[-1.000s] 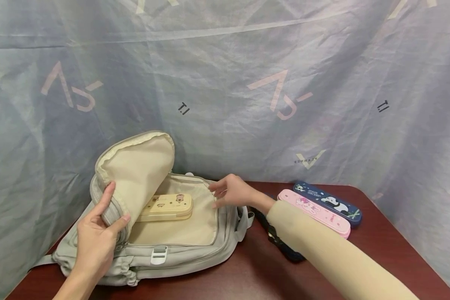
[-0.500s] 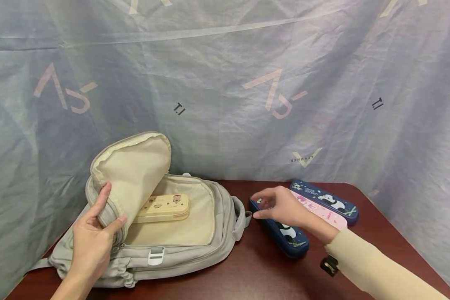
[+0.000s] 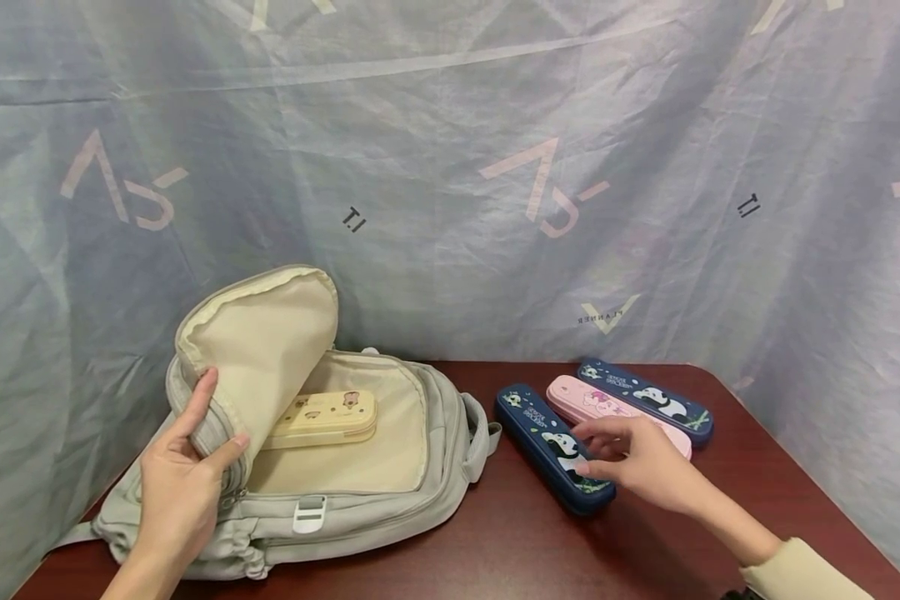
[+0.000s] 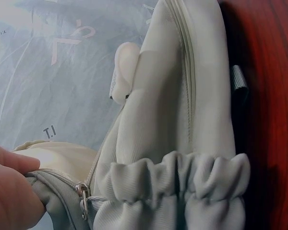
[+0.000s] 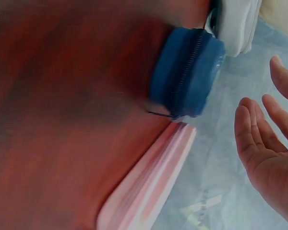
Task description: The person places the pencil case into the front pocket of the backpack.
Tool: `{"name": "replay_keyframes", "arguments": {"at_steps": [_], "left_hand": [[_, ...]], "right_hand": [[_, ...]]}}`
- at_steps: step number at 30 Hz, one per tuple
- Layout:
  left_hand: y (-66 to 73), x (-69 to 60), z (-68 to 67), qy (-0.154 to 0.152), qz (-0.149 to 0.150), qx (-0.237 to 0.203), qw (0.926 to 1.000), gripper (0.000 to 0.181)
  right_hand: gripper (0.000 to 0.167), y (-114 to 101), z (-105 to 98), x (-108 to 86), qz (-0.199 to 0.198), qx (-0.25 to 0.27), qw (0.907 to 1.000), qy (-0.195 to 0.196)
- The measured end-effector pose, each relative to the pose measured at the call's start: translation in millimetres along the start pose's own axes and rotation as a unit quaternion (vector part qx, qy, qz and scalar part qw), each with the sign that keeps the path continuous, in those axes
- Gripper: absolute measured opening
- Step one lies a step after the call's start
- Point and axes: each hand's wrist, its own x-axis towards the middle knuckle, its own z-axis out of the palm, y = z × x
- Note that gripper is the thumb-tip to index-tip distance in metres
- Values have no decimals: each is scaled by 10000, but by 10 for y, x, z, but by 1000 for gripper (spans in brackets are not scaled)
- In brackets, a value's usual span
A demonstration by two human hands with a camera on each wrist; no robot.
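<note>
A pale grey backpack (image 3: 367,529) lies on the table with its zipped flap (image 3: 270,333) raised. My left hand (image 3: 183,483) pinches the flap's edge between thumb and fingers, also visible in the left wrist view. Inside the cream-lined opening sits a yellow pencil case (image 3: 330,421), partly covered by the flap. My right hand (image 3: 645,462) hovers over the near end of a navy panda pencil case (image 3: 528,421), fingers loosely bent. In the right wrist view a gap separates the fingers from this zipped case (image 5: 187,72).
Beside the near navy case lie a pink pencil case (image 3: 573,396), partly behind the right hand, and another navy panda case (image 3: 660,404) at the back. The red-brown table (image 3: 750,508) meets a grey printed curtain (image 3: 435,208) behind and at the sides.
My right hand has moved right, from the backpack's opening, past the near navy case's far end to its near end. The left hand keeps hold of the flap; the view has shifted slightly.
</note>
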Motion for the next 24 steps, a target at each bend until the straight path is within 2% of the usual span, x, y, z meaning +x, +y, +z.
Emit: {"name": "replay_keyframes", "arguments": {"at_steps": [7, 13, 19, 24], "left_hand": [[-7, -6, 3, 22, 16, -54, 10000, 85], [1, -4, 0, 20, 42, -119, 9999, 85], [1, -2, 3, 2, 53, -240, 9997, 84], [2, -1, -1, 21, 21, -168, 9999, 84]], "right_hand": [[43, 108, -49, -228, 468, 80, 9989, 19], [47, 172, -82, -364, 518, 112, 9986, 61], [53, 201, -78, -436, 797, -76, 9967, 136], [64, 218, -52, -449, 1051, -253, 9941, 80]]}}
